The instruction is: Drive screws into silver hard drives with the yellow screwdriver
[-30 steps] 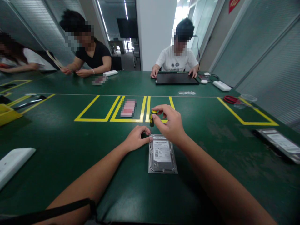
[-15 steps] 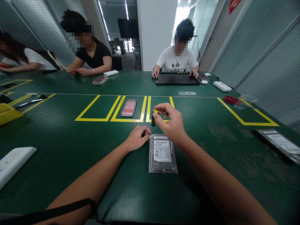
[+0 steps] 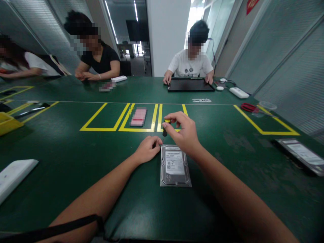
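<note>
A silver hard drive point(image 3: 175, 165) with a white label lies flat on the green table in front of me. Above its far left corner, my right hand point(image 3: 183, 130) grips a small screwdriver point(image 3: 165, 128) with a black and yellow handle. The screwdriver stands nearly upright, its thin shaft pointing down at that corner. My left hand point(image 3: 149, 148) rests on the table by the same corner, thumb and forefinger curled together near the screwdriver's tip. Whatever they pinch is too small to make out.
A second hard drive point(image 3: 301, 155) lies at the right. Nearby are red-handled scissors point(image 3: 249, 107). A white device point(image 3: 15, 175) and a yellow bin point(image 3: 10, 123) sit at the left. A blurred pink phone-like object point(image 3: 138, 116) lies within yellow tape. Across the table, a person holds a black panel point(image 3: 191, 85).
My hands keep almost the same pose at the drive's corner, with the screwdriver still upright. Across the table, the person in black has shifted their hands slightly. The whole view moves a little.
</note>
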The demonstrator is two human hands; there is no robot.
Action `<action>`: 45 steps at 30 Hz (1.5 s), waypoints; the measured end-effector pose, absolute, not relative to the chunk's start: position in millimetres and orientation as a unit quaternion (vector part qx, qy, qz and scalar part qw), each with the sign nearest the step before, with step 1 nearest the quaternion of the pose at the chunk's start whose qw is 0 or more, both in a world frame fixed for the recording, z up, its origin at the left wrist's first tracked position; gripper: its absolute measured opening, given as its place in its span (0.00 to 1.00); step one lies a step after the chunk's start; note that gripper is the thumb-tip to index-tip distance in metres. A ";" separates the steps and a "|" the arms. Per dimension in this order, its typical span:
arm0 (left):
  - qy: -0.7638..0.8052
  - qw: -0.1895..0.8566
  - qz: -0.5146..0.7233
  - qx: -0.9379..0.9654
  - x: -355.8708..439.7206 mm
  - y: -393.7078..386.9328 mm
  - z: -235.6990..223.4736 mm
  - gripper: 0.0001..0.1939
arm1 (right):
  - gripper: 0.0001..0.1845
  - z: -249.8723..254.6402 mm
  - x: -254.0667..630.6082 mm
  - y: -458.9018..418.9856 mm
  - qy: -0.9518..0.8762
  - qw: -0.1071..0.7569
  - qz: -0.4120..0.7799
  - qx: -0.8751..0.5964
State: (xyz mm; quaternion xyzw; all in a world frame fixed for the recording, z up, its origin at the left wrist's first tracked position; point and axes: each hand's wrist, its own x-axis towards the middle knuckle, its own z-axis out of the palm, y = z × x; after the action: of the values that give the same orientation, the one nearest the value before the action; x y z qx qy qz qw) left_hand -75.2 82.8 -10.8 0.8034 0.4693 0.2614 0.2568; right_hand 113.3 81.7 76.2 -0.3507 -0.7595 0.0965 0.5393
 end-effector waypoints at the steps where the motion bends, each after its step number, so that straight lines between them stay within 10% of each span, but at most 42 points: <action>1: 0.469 0.257 0.261 0.804 -75.3 82.9 -11.1 0.06 | 0.08 75.0 113.5 82.0 -0.759 0.539 0.098 -0.352; 45: 0.507 0.227 0.267 0.787 -67.4 78.3 -13.8 0.06 | 0.07 73.1 108.3 79.9 -0.751 0.565 0.091 -0.330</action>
State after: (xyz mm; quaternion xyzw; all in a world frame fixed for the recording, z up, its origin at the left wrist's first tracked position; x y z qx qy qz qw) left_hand -67.4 78.3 -13.8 0.7872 0.5073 0.2673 0.2271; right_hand 108.3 79.9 73.1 -0.3299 -0.7505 0.0907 0.5654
